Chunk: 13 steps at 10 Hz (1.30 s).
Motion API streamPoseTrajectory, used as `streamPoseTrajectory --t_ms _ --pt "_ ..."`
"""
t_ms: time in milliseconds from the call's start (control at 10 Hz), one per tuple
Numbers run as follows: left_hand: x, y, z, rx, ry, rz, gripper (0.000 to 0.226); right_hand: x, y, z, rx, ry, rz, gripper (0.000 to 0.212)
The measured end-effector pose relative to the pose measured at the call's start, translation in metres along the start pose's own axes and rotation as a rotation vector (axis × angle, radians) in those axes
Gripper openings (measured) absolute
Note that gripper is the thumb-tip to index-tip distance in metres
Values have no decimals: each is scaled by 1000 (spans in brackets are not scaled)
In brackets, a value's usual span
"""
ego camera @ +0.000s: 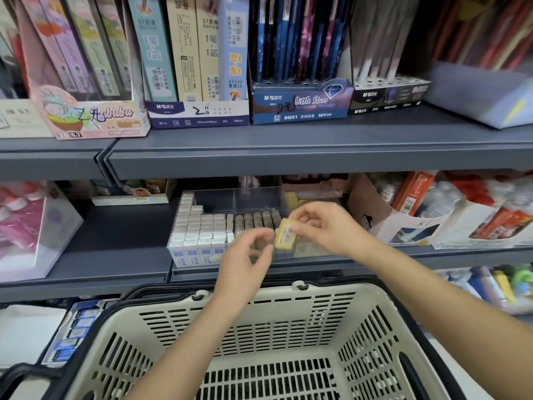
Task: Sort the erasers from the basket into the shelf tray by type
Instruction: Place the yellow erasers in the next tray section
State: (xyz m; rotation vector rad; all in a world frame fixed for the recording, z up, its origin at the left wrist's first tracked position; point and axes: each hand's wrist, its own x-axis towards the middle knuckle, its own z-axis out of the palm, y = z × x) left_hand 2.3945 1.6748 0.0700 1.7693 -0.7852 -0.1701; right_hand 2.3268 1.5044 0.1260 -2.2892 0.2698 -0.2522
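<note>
A stationery shop: grey shelves [288, 151] of hand-priced pencil display boxes [199, 111], a cream shopping basket [259, 327].

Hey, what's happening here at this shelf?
A person is stocking a clear shelf tray with erasers. The right hand pinches a yellow eraser in front of the tray; the left hand hovers beside it, fingers loosely curled, nothing visible in them. White erasers fill the tray's left part, grey erasers the middle. The basket below shows no erasers in view.
</note>
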Motion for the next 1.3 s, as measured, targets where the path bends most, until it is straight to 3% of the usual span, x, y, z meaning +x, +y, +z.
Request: streamPoseTrajectory --t_ms 100,200,300,400,600,900,1300 --pt "3 -5 -11 278 86 111 26 14 10 -16 47 71 84 17" --pt "5 -17 -19 479 124 113 32 44 26 -34 -56 251 189 12" --pt "3 -21 -18 573 99 122 35 59 33 -41 -329 347 177 26" --pt "2 -24 -14 660 81 187 30 71 40 -38 -497 327 85 22" --pt "2 -26 -11 684 119 212 28 92 56 -23 -532 96 164 20" --pt "2 -26 -11 669 127 205 26 97 71 -14 -614 -72 237 30" --pt "-1 -14 -24 627 33 139 28 -4 30 -12 -482 156 90 28"
